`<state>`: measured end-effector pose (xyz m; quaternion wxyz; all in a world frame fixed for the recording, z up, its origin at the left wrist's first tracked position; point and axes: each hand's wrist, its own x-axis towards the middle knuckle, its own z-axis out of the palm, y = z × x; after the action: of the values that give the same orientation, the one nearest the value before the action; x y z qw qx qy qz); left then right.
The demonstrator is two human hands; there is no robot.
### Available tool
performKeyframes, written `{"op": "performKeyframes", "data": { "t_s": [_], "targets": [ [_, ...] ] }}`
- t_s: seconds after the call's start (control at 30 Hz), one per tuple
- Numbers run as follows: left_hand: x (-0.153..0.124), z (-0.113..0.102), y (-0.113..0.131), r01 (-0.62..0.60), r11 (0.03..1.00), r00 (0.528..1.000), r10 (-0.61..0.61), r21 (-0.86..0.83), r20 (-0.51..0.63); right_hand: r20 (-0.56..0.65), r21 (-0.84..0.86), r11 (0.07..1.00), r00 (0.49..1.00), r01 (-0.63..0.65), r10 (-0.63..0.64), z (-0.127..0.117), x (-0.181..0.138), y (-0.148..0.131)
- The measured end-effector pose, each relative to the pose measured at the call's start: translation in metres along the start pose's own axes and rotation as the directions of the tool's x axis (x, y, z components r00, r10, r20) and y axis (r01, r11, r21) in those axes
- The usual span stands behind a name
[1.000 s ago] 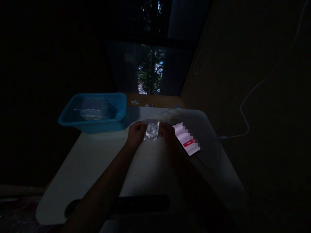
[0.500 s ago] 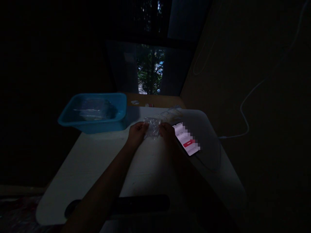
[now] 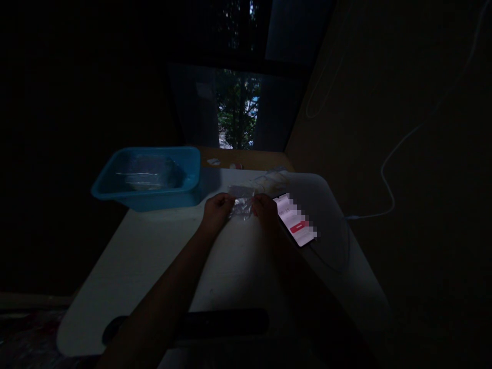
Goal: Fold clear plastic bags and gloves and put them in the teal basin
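A small clear plastic bag, shiny and wrinkled, is stretched between my two hands above the white table. My left hand pinches its left side between thumb and fingers. On the opposite side, my right hand is closed on the right edge, with a bit of red showing near the fingertips. Whether anything lies inside the bag is too dark to tell. Just behind it, more clear plastic lies on the table. A lit phone rests beside my right hand.
At the back left stands a blue basin with plastic-wrapped items in it. A white cable hangs along the right wall. A dark slot runs near the table's front edge. Behind the table is a window above a wooden ledge.
The plastic bag has shifted and creased differently between my fingers, catching more light in its middle. Both hands stay in nearly the same place.
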<state>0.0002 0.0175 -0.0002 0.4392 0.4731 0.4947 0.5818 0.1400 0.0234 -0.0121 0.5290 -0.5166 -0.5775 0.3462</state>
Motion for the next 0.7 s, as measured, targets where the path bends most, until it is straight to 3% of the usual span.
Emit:
{"op": "performKeyframes", "data": {
  "t_s": [0.43,0.7],
  "targets": [
    [-0.0007,-0.0011,-0.0013,0.034,0.998,0.999,-0.034,-0.052,0.002,0.027,-0.016,1.000,1.000,-0.009,0.010,-0.0012,-0.0017,-0.0093],
    [-0.0013,-0.0017,0.0000,0.080,0.995,0.995,-0.076,-0.065,0.066,-0.013,-0.012,1.000,1.000,-0.008,0.008,-0.0010,-0.0008,-0.0041]
  ]
}}
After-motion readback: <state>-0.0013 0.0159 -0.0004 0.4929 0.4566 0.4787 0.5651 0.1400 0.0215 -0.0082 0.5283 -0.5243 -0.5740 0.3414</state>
